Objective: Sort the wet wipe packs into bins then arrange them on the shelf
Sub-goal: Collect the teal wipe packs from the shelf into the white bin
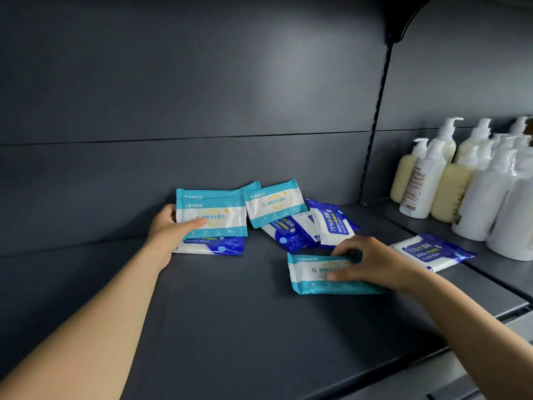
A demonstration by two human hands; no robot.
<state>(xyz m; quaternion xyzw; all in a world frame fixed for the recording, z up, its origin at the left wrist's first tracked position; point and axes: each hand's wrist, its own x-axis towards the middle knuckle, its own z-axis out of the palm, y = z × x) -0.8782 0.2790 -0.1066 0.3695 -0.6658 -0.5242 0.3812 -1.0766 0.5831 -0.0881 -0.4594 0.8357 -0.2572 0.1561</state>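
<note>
Wet wipe packs lie on a dark grey shelf (230, 313). My left hand (167, 226) grips a small stack of teal-and-white packs (219, 209), thumb across the front; they stand tilted over a dark blue pack (222, 247). Another teal pack (275, 203) leans against the back panel, over several dark blue packs (305, 229). My right hand (366, 261) holds a teal pack (308, 272) lying flat near the middle of the shelf, fingers over its top edge and thumb on its face. One more dark blue pack (429, 252) lies to the right.
Rows of white and cream pump bottles (467, 180) stand on the neighbouring shelf section at the right. A slotted upright post (375, 125) divides the two sections. The shelf's front edge (375, 382) runs along the lower right.
</note>
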